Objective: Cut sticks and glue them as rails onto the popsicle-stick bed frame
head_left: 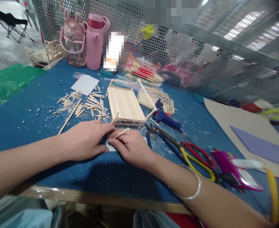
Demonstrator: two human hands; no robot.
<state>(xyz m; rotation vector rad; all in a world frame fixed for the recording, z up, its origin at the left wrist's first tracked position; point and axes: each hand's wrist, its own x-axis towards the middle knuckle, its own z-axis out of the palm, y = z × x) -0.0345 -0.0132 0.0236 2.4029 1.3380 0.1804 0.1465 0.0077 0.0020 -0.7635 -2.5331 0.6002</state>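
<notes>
My right hand (132,147) is closed on a short wooden stick (122,133), which juts up between thumb and forefinger. Close beside it, my left hand (87,139) has curled fingers, its forefinger reaching to the right hand's fingertips; whatever it grips is hidden. Under both hands lies a small white paper (110,147), mostly covered. Just beyond them stands a miniature bed made of wooden sticks (125,103), with a slatted top and a tall frame at its right side. Cut stick pieces (93,104) and crumbs lie scattered left of it.
Right of the bed lie a blue glue gun (166,119), pliers (170,137) with red and yellow handles, and a magenta packet (236,171). Pink bottles (94,44), bundled sticks (142,72) and a white sheet (85,84) are farther back. A perforated metal screen (187,60) borders the table.
</notes>
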